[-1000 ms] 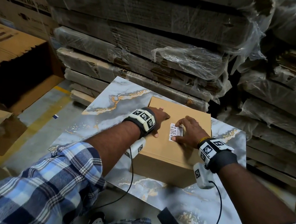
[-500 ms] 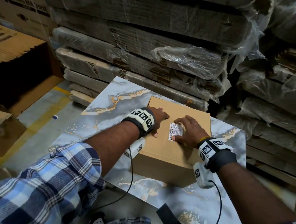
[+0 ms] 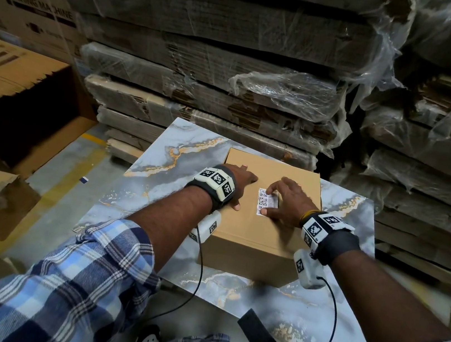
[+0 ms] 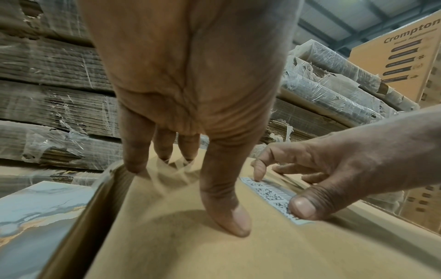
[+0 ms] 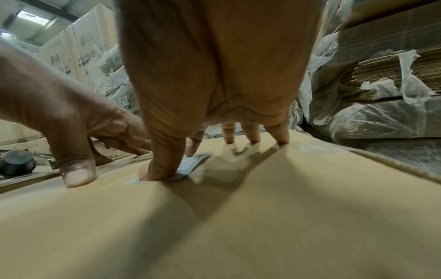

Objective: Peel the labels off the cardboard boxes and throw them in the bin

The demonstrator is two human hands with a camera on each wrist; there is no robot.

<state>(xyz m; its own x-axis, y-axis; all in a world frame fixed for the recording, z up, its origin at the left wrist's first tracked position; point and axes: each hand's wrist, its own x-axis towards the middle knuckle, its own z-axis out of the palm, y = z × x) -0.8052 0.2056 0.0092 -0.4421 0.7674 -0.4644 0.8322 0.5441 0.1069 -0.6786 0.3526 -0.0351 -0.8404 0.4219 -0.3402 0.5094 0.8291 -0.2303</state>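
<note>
Warehouse interior, dimly lit. Stacks of flattened cardboard (image 3: pixel 207 86) wrapped in torn plastic film stand behind a marble-patterned tabletop (image 3: pixel 160 167). Grey concrete floor (image 3: pixel 44 220) carries a yellow line (image 3: pixel 47 197). Printed appliance cartons (image 5: pixel 93 43) stand beyond.
</note>
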